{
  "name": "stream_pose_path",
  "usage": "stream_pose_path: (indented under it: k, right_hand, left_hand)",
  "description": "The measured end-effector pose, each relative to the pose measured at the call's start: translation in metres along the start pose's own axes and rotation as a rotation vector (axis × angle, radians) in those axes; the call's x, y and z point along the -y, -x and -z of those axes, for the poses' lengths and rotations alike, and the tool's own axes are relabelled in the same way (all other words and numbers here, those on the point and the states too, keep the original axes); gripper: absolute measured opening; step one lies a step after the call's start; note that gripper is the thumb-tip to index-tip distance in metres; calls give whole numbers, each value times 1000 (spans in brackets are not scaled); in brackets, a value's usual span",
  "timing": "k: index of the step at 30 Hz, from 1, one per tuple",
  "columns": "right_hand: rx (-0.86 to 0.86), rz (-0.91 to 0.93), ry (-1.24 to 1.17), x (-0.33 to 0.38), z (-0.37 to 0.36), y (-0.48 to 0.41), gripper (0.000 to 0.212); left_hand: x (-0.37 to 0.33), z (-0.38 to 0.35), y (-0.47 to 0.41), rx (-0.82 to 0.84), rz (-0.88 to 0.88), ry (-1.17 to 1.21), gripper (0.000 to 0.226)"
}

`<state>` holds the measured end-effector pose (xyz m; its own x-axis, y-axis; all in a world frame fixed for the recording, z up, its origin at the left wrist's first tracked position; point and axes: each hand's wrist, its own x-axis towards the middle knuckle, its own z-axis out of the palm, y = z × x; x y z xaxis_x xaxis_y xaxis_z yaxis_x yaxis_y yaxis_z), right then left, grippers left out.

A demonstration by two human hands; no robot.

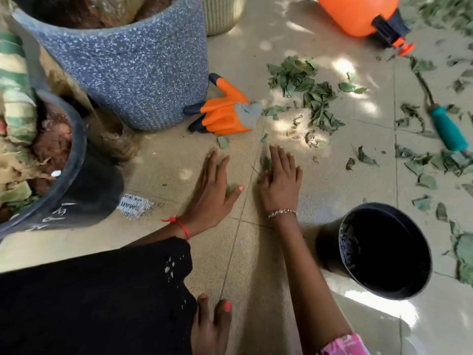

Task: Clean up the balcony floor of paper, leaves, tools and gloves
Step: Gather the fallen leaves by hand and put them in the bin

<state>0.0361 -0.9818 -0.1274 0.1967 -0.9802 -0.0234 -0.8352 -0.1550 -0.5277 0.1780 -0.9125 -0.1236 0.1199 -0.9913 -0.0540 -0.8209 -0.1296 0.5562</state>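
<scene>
My left hand lies flat on the beige tiled floor with straight fingers, a bit of leaf under its palm. Beside it, my right hand presses flat on a few green leaves. Beyond the hands an orange glove with dark fingertips lies against a speckled blue pot. A heap of green leaves lies past the glove. More leaves are scattered at the right, around a teal-handled tool. A torn scrap of printed paper lies at the left.
An empty black pot stands at my right forearm. A dark pot with soil and scraps sits at the left. An orange sprayer bottle lies at the top right. My foot rests at the bottom centre.
</scene>
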Motion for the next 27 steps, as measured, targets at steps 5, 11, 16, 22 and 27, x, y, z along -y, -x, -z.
stream_pose_path:
  k: [5, 11, 16, 22, 27]
  right_hand:
    - [-16, -51, 5, 3, 0, -3, 64]
    - [-47, -100, 1, 0, 1, -9, 59]
    - [-42, -134, -10, -8, 1, -17, 55]
    - [66, -225, -308, 4, 8, -44, 48]
    - [-18, -279, -543, 11, 24, -77, 45]
  left_hand:
    - [-6, -8, -48, 36, 142, -146, 80]
    - [-24, -31, -40, 73, -91, -321, 82]
    - [-25, -31, -62, 86, -209, -250, 77]
    - [-19, -28, -97, 152, -328, -178, 72]
    - [-25, -26, -124, 137, -342, -71, 73]
